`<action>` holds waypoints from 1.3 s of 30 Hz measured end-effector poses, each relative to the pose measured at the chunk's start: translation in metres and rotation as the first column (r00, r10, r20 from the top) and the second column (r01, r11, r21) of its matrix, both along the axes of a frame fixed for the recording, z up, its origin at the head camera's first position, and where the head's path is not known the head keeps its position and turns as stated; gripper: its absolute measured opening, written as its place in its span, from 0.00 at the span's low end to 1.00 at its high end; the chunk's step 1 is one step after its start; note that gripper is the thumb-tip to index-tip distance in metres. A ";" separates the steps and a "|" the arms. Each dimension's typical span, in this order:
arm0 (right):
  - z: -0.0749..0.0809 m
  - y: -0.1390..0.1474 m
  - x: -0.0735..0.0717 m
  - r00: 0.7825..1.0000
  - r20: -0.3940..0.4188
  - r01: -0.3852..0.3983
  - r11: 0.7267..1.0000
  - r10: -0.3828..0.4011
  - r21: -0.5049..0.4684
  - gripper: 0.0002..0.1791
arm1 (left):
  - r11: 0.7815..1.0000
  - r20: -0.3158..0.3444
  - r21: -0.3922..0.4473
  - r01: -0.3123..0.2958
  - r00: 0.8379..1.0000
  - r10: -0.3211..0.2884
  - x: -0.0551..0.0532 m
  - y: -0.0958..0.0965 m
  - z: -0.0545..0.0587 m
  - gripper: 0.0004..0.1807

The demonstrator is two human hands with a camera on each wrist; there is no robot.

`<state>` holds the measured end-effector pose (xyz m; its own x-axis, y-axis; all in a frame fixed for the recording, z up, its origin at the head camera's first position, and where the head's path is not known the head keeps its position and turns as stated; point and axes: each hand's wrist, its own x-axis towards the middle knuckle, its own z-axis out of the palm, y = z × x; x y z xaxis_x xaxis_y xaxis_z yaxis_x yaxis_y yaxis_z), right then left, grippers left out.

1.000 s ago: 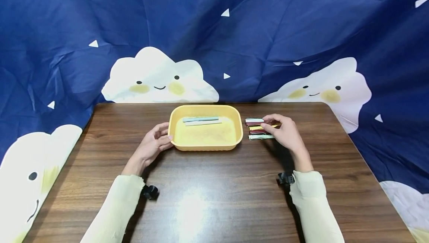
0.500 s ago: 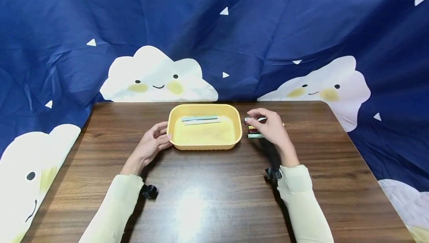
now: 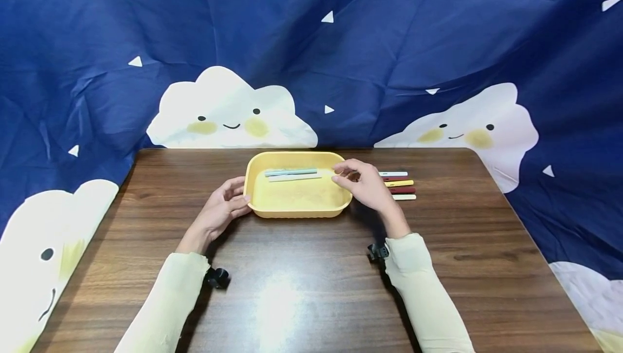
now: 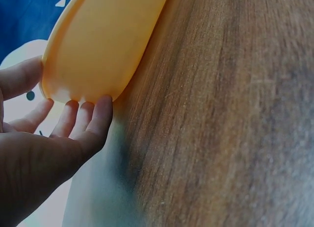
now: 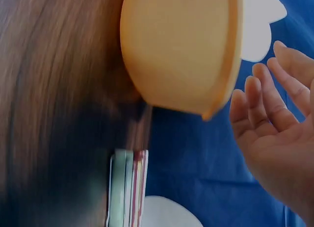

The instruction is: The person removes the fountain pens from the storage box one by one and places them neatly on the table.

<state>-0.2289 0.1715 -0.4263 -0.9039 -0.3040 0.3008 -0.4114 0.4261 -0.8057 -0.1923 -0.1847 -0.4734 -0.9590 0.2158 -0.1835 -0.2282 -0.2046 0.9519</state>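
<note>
A yellow plastic tray [image 3: 298,214] stands near the far edge of the table. Inside it lie a teal pen [image 3: 299,171] and a white pen [image 3: 294,178], side by side. My left hand [image 3: 219,210] holds the tray's left end, its thumb at the rim and its fingertips [image 4: 102,103] against the end wall. Above the tray's right rim hovers my right hand [image 3: 367,182], its fingers loosely bent with nothing between them in the right wrist view. Several pens [image 3: 400,183] in white, dark red, yellow and pale green lie in a row beyond it, their left ends hidden behind the hand.
The brown wooden table [image 3: 302,266] reaches toward me, with a bright glare spot in front. A blue cloth [image 3: 360,61] with smiling clouds hangs right behind the table's far edge. Small black cameras [image 3: 217,278] sit at both wrists.
My right hand has moved left from over the row of pens to the tray's right rim, uncovering the pens' right ends. The left hand and the tray have stayed in place.
</note>
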 end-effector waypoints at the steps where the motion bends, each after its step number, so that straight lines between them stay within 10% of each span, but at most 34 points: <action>1: -0.001 -0.004 -0.001 1.000 0.002 -0.013 1.000 0.013 -0.004 0.14 | 1.000 -0.002 -0.001 0.001 1.000 -0.001 0.000 0.000 0.000 0.34; 16: -0.016 -0.047 -0.021 0.992 0.051 -0.117 0.993 0.116 0.021 0.12 | 1.000 0.001 0.000 -0.003 1.000 0.003 0.000 0.000 -0.001 0.34; 39: -0.033 -0.068 -0.050 0.992 0.120 -0.007 0.960 -0.028 0.279 0.15 | 1.000 -0.002 0.020 -0.001 1.000 0.001 -0.001 0.000 -0.002 0.35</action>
<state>-0.2794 0.1035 -0.4598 -0.9319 -0.3504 0.0935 -0.3123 0.6443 -0.6981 -0.1933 -0.1849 -0.4753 -0.9596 0.2179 -0.1778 -0.2264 -0.2237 0.9480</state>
